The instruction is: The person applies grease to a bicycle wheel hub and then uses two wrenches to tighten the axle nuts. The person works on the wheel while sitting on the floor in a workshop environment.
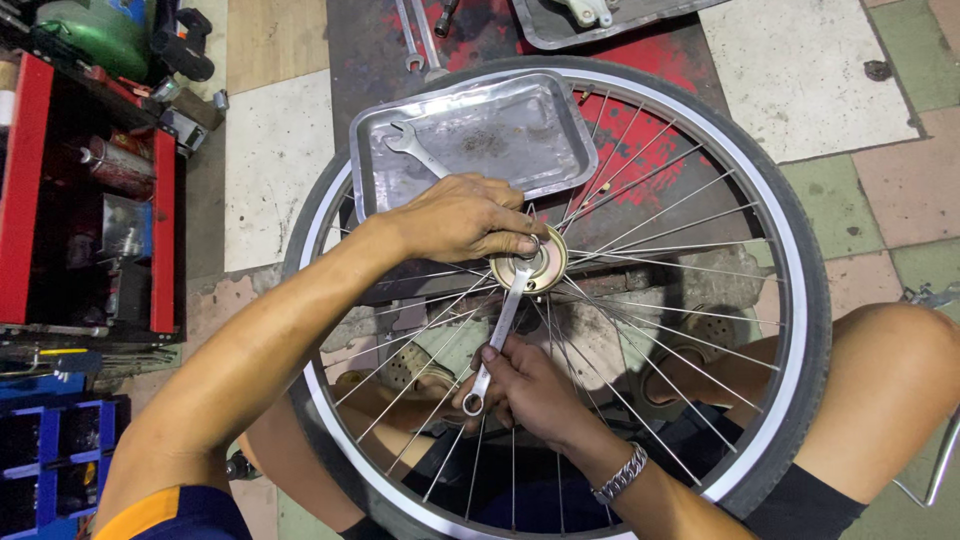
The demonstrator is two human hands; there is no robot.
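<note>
A spoked bicycle wheel (790, 260) with a black tyre and silver rim lies flat across my lap. My left hand (455, 215) rests over the brass-coloured hub (545, 270), fingers pinching at the axle. My right hand (525, 390) grips the lower end of a silver wrench (500, 335), whose upper jaw sits on the hub. A metal bracelet (620, 472) circles my right wrist.
A dented metal tray (560, 120) holding another wrench (412, 145) lies on the wheel's far side. More wrenches (420, 40) and a second tray (545, 30) lie on the floor beyond. A red tool cart (160, 230) stands at left, blue bins (60, 450) below it.
</note>
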